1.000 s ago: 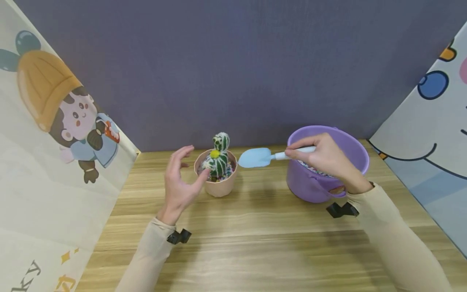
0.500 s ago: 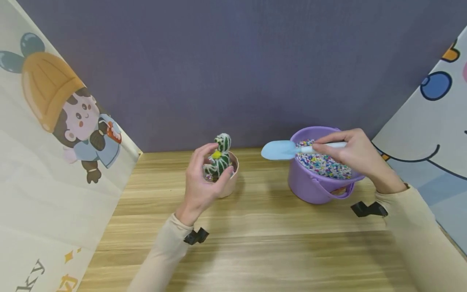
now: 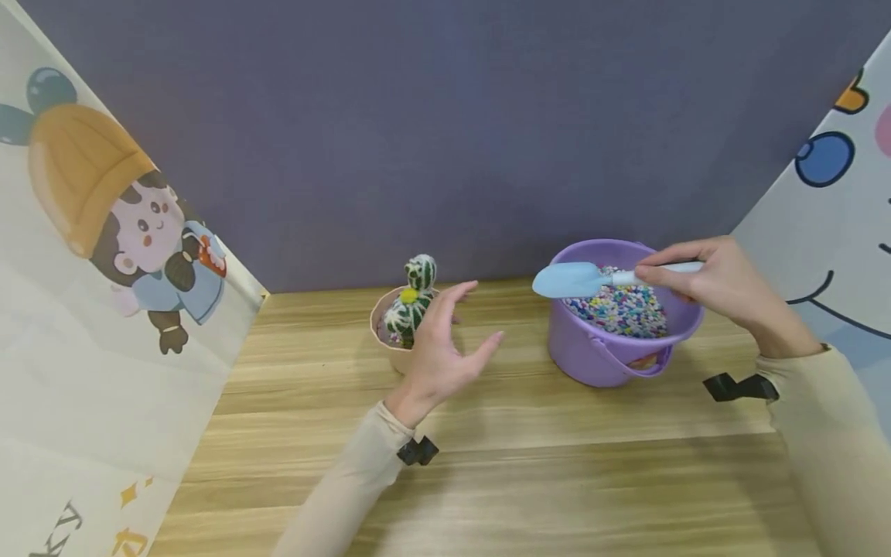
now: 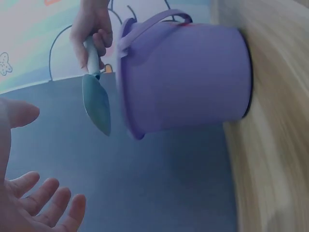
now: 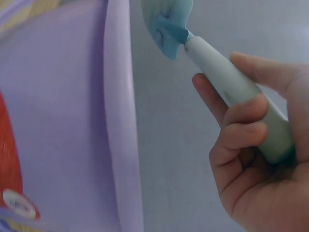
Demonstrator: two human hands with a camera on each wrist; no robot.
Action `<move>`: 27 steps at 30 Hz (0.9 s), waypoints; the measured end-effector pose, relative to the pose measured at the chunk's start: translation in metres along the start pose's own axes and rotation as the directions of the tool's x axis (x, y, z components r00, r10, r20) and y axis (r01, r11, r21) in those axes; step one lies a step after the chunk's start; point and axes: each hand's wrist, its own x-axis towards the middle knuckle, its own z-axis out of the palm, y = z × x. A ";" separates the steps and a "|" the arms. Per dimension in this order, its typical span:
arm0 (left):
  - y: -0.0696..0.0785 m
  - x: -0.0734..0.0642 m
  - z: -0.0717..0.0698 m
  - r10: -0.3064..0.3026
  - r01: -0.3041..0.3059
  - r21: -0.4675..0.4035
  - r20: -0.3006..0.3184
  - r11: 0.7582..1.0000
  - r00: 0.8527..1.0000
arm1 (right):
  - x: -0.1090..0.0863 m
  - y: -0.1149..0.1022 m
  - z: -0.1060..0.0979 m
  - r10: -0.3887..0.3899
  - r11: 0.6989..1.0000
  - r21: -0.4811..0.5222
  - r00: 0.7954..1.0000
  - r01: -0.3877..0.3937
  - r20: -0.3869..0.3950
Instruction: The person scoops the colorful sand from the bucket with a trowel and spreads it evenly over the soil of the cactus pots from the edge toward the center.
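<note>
My right hand [image 3: 724,282] grips the pale handle of a light blue garden trowel [image 3: 569,280]; the right wrist view shows fingers curled round that handle [image 5: 231,82]. The trowel is held level over the purple bucket [image 3: 592,360], its blade reaching past the left rim. Multicoloured beads [image 3: 623,309] lie inside the bucket. Fingers spread and holding nothing, my left hand [image 3: 445,352] is in front of the right side of a peach pot [image 3: 384,329], hiding part of it. A white-striped toy-like cactus [image 3: 407,317] with a yellow flower stands in the pot.
A wood-grain table [image 3: 529,480] carries the pot and bucket. Behind them rises a dark grey-blue wall panel [image 3: 473,139]. Side panels with cartoon prints stand left [image 3: 83,309] and right [image 3: 856,255]. The bucket's handle [image 3: 633,367] hangs down at its front.
My right hand has carried the trowel rightward, from beside the pot to over the bucket. My left hand has moved right across the front of the pot, fingers still spread.
</note>
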 end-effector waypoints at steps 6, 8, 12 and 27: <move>0.000 0.007 0.022 -0.173 0.171 0.025 0.113 0.985 0.978 | 0.006 0.018 -0.012 0.029 1.000 0.002 0.999 -0.029 0.034; -0.001 0.010 0.028 -0.221 0.217 0.041 0.150 0.975 0.964 | 0.008 0.024 -0.016 0.023 1.000 -0.006 0.999 -0.023 0.033; -0.003 0.015 0.041 -0.273 0.266 0.062 0.205 0.962 0.940 | 0.012 0.038 -0.020 0.006 1.000 -0.029 0.999 -0.005 0.038; -0.001 0.027 0.076 -0.337 0.328 0.079 0.278 0.941 0.899 | 0.024 0.073 -0.019 0.048 0.998 -0.039 0.996 -0.045 0.073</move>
